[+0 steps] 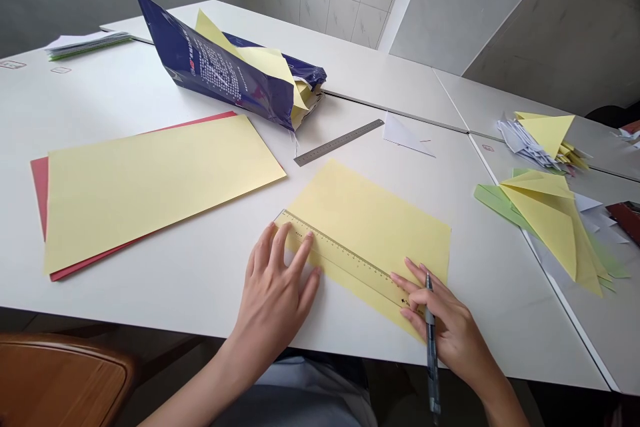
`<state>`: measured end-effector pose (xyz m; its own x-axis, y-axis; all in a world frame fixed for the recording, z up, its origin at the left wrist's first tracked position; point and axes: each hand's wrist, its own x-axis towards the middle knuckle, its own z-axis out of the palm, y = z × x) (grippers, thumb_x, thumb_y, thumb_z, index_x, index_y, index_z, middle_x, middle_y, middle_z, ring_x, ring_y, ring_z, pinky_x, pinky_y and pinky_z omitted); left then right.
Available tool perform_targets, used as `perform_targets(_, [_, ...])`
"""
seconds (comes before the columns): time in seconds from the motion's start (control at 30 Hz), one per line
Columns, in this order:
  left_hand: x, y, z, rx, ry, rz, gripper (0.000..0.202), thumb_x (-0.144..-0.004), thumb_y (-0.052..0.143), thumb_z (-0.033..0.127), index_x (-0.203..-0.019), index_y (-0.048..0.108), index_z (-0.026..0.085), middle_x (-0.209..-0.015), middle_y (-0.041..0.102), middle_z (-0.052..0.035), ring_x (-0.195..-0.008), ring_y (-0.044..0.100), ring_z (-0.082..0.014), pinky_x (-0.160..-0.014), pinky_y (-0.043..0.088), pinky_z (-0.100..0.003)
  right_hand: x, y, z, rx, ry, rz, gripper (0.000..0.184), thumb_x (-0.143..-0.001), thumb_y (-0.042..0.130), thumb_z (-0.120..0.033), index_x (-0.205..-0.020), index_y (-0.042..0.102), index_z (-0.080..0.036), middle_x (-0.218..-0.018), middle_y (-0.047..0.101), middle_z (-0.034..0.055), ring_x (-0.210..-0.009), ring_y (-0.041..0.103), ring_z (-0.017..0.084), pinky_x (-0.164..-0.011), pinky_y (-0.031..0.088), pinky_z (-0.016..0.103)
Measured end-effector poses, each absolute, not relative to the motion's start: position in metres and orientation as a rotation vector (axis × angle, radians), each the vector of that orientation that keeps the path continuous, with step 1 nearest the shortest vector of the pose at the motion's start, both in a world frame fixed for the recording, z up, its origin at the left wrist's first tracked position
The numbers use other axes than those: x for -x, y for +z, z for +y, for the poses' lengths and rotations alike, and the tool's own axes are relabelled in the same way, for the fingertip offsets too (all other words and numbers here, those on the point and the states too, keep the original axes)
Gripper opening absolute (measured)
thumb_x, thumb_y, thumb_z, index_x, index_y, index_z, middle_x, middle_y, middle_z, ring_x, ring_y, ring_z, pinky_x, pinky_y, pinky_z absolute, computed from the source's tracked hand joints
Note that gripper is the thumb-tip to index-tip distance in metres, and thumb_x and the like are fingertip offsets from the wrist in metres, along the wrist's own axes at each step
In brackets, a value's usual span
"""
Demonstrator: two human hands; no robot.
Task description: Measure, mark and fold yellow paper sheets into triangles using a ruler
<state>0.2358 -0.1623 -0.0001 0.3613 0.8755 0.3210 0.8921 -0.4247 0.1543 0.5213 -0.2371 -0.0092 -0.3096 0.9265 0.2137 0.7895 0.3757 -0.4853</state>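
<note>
A yellow sheet of paper (395,220) lies at an angle on the table in front of me. Across it runs a clear plastic ruler (345,255), slanting down to the right. My left hand (277,283) rests with spread fingers on the ruler's left end, fingertips pressed down. At the other end, my right hand (447,323) has its fingertips touching the ruler and the paper. A dark pen (433,363) is held between the fingers of that hand, its long barrel pointing down towards me.
To the left, a larger yellow sheet (160,187) lies over red paper (40,193). Behind are a blue plastic package (215,73) of yellow paper, a metal ruler (340,142) and a white paper triangle (405,135). Folded yellow paper (555,220) lies right. A wooden chair (60,380) stands front left.
</note>
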Motion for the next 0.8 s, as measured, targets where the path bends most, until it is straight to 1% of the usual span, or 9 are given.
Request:
perform_targets(0.37, [-0.2363,0.0013,-0.1606,2.545,-0.532,-1.637,0.046,-0.096,0.044,0.037,-0.137,0.052,0.018,-0.140,0.045,-0.0170,-0.138,0.036,-0.0405,-0.100,0.050,-0.057,-0.5212,-0.0096,-0.2384,1.494,0.468,-2.147,0.014,-0.093,0.055,-0.016,-0.089,0.045,-0.024,-0.139,0.059,0.0054,-0.142,0.041,0.024,-0.119,0.035,0.052])
perform_targets(0.5, [-0.2358,0.0006,-0.1605,2.538,-0.541,-1.629,0.046,-0.096,0.044,0.036,-0.137,0.052,0.018,-0.140,0.046,-0.0174,-0.137,0.037,-0.0407,-0.099,0.050,-0.057,-0.5211,-0.0088,-0.2381,1.500,0.467,-2.141,0.013,-0.093,0.055,-0.017,-0.089,0.046,-0.025,-0.136,0.061,0.0052,-0.143,0.038,0.024,-0.118,0.036,0.053])
perform_targets(0.63, [-0.2361,-0.0001,-0.1601,2.529,-0.555,-1.622,0.045,-0.095,0.045,0.036,-0.135,0.054,0.018,-0.139,0.046,-0.0180,-0.136,0.038,-0.0411,-0.099,0.049,-0.057,-0.5218,-0.0092,-0.2370,1.493,0.462,-2.137,0.014,-0.093,0.056,-0.017,-0.088,0.045,-0.025,-0.138,0.060,0.0058,-0.144,0.037,0.024,-0.118,0.037,0.052])
perform_targets(0.8, [-0.2358,-0.0017,-0.1589,2.525,-0.575,-1.611,0.045,-0.095,0.045,0.036,-0.135,0.054,0.018,-0.138,0.046,-0.0184,-0.137,0.037,-0.0408,-0.100,0.048,-0.056,-0.5225,-0.0093,-0.2349,1.487,0.475,-2.096,0.015,-0.092,0.057,-0.018,-0.089,0.045,-0.025,-0.135,0.062,0.0062,-0.142,0.041,0.023,-0.118,0.036,0.051])
